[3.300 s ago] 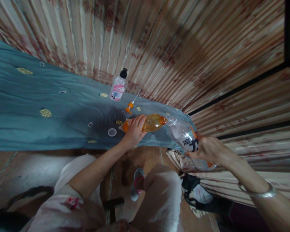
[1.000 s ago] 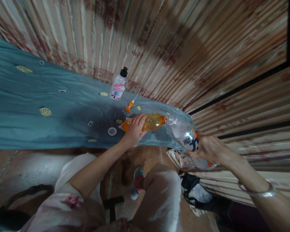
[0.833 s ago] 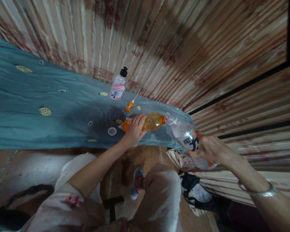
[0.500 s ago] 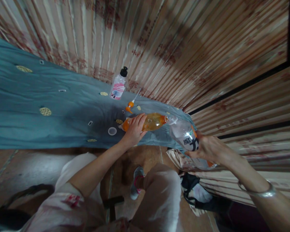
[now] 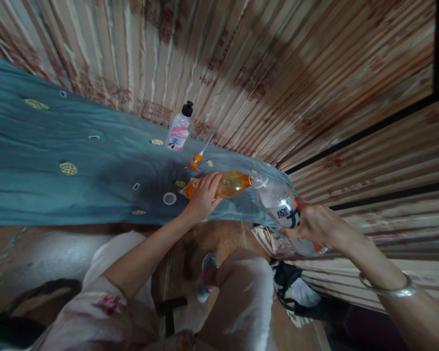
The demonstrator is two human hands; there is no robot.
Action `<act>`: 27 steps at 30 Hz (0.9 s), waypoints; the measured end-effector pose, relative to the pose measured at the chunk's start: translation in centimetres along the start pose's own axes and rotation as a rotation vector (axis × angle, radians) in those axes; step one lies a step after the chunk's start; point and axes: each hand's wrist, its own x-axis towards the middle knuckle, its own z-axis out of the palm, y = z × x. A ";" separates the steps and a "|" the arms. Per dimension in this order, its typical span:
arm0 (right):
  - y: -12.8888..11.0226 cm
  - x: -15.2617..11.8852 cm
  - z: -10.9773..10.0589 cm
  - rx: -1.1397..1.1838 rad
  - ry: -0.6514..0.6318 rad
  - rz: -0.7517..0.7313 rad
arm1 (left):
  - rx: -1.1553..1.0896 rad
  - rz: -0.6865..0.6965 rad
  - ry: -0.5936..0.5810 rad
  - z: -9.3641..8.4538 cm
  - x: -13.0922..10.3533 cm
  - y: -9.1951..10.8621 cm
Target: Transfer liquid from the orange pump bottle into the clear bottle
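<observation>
The person's left hand (image 5: 202, 199) has its fingers wrapped round an orange bottle (image 5: 233, 184) above the blue cloth (image 5: 106, 190), its mouth meeting that of a tilted clear bottle (image 5: 272, 199) gripped by the right hand (image 5: 316, 223); an orange pump (image 5: 196, 160) lies near.

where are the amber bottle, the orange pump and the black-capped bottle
amber bottle (image 5: 232, 184): head view, on its see-through body
orange pump (image 5: 198, 158): head view, on its round collar
black-capped bottle (image 5: 179, 133): head view, on its pink label
</observation>
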 end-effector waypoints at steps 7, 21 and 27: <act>0.3 0.1 0.5 -0.005 0.024 -0.013 | -0.014 -0.010 0.005 0.1 0.0 0.0; 0.6 0.1 0.9 0.051 0.028 -0.043 | -0.004 -0.009 -0.004 0.0 0.1 0.0; 0.6 0.2 0.9 0.074 0.022 -0.025 | -0.004 -0.018 -0.010 0.1 0.1 0.0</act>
